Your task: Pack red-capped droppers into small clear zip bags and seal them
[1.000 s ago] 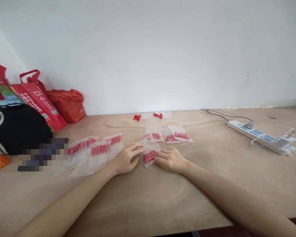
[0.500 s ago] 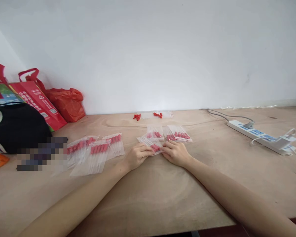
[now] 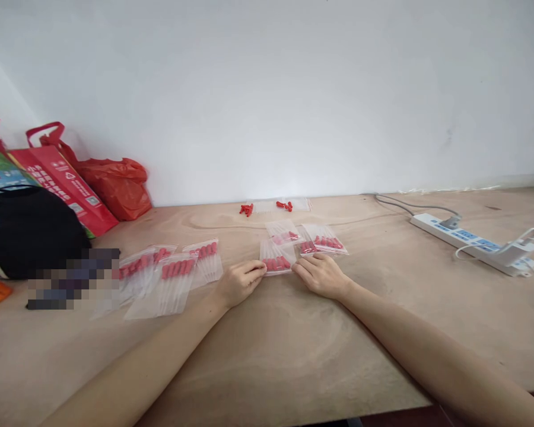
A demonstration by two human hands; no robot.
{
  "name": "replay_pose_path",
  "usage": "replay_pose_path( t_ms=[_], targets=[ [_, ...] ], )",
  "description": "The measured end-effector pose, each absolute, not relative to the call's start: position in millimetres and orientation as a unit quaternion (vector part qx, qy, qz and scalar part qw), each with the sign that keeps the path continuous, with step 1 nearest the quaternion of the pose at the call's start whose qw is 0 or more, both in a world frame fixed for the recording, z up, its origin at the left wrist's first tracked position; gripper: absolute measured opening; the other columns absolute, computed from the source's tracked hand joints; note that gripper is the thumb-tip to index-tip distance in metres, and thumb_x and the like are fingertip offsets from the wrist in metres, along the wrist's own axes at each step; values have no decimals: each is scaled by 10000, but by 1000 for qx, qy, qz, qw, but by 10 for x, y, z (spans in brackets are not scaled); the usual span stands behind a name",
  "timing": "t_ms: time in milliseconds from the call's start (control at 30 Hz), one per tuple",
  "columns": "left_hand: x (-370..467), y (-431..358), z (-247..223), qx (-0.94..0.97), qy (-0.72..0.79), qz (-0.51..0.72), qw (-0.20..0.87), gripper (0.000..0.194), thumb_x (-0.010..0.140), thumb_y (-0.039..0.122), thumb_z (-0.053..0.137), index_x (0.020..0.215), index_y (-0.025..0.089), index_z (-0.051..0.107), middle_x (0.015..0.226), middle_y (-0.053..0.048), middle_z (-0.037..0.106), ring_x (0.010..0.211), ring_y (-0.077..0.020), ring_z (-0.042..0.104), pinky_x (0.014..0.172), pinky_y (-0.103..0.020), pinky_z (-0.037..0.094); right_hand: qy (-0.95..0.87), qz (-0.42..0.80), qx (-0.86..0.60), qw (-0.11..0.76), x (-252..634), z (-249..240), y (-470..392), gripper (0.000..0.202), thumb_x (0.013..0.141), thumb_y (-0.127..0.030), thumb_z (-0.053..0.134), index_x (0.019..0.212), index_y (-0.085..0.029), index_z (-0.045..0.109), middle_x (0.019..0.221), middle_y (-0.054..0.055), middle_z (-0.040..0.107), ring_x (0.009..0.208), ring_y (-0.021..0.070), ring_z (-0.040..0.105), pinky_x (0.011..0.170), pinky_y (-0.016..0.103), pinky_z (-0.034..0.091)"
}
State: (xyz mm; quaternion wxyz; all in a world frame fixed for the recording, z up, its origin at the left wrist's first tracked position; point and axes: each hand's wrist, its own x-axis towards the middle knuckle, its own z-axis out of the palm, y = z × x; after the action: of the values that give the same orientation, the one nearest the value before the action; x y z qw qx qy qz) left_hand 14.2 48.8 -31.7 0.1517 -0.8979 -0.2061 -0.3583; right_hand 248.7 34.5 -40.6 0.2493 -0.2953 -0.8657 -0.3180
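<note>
A small clear zip bag (image 3: pixel 277 251) lies between my hands, with a row of red, rounded-end pieces (image 3: pixel 276 264) inside along its near edge. My left hand (image 3: pixel 241 281) pinches the bag's near left corner. At the near right corner, my right hand (image 3: pixel 323 276) has its fingers closed on the edge. Just behind is another bag (image 3: pixel 281 228) of red pieces, partly covered by the front one. More filled bags (image 3: pixel 327 237) lie beyond my right hand, overlapping each other. To the left of my left hand is a spread of filled bags (image 3: pixel 178 281).
Loose red pieces (image 3: pixel 246 209) and flat clear bags (image 3: pixel 264 206) lie by the wall. At right stands a white power strip (image 3: pixel 463 240) with plugs and cables. A black bag (image 3: pixel 31 231), a red carrier bag (image 3: pixel 64 184) and a red plastic bag (image 3: pixel 120 187) fill the left side.
The bag between my hands has turned from tilted to nearly square, and its red pieces now show in a row. My left hand has shifted slightly left.
</note>
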Motion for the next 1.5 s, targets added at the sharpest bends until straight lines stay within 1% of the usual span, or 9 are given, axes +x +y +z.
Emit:
replay_pose_path(
  t_ms=[200, 300, 500, 600, 767, 1000, 1133, 1267, 1500],
  targets=[
    [132, 568, -317, -886, -187, -379, 189, 153, 855, 133, 434, 830, 142, 585, 827, -32, 658, 715, -106, 632, 663, -199, 517, -859, -328, -284, 271, 2585, -404, 373, 265, 864, -101, 338, 787, -156, 585, 688, 41, 593, 640, 118, 479, 580, 269, 295],
    [109, 577, -311, -898, -174, -365, 177, 153, 858, 129, 428, 831, 143, 578, 824, -33, 659, 738, -109, 633, 661, -193, 514, -862, -314, -281, 280, 2610, -427, 398, 247, 864, -114, 355, 803, -156, 590, 699, 41, 599, 649, 116, 486, 571, 262, 301],
    [103, 608, -324, -922, -196, -331, 52, 161, 863, 166, 414, 820, 154, 569, 896, -48, 653, 826, -122, 626, 707, -210, 514, -864, -261, -311, 299, 2512, -428, 390, 186, 825, -151, 439, 722, -176, 592, 637, 13, 571, 633, 114, 464, 541, 244, 291],
    [116, 609, -315, -923, -212, -321, 0, 141, 857, 187, 429, 806, 152, 556, 912, -61, 654, 866, -140, 621, 709, -218, 516, -869, -226, -311, 310, 2412, -413, 358, 166, 809, -144, 446, 751, -185, 596, 693, 12, 591, 663, 114, 468, 546, 232, 300],
    [127, 590, -297, -918, -238, -315, -40, 127, 859, 229, 445, 833, 151, 541, 944, -72, 652, 810, -143, 639, 676, -219, 520, -874, -201, -296, 329, 2319, -416, 328, 173, 800, -135, 448, 810, -201, 608, 760, 14, 613, 694, 122, 471, 564, 226, 320],
    [139, 603, -334, -917, -197, -344, -43, 148, 866, 239, 449, 817, 148, 555, 845, -49, 672, 856, -147, 633, 719, -217, 522, -865, -187, -321, 337, 2322, -424, 329, 158, 815, -180, 450, 759, -187, 598, 697, 10, 605, 662, 118, 471, 568, 227, 340],
    [159, 598, -356, -916, -185, -357, -17, 195, 864, 279, 456, 786, 138, 566, 767, -39, 676, 765, -133, 651, 678, -196, 524, -872, -151, -326, 332, 2296, -424, 313, 101, 795, -228, 500, 758, -198, 588, 743, 8, 609, 697, 121, 481, 594, 230, 357],
    [189, 581, -360, -920, -171, -352, 21, 218, 861, 301, 463, 760, 139, 568, 700, -15, 669, 657, -112, 647, 631, -178, 515, -867, -108, -335, 353, 2253, -416, 289, 70, 770, -247, 535, 787, -198, 583, 820, 18, 613, 759, 133, 488, 643, 239, 378],
    [230, 550, -344, -927, -162, -332, 60, 239, 874, 294, 440, 743, 135, 562, 700, -17, 663, 625, -100, 630, 605, -168, 492, -865, -62, -329, 373, 2185, -404, 253, 71, 747, -214, 548, 690, -195, 584, 774, 13, 608, 735, 134, 475, 640, 254, 365]
  ],
)
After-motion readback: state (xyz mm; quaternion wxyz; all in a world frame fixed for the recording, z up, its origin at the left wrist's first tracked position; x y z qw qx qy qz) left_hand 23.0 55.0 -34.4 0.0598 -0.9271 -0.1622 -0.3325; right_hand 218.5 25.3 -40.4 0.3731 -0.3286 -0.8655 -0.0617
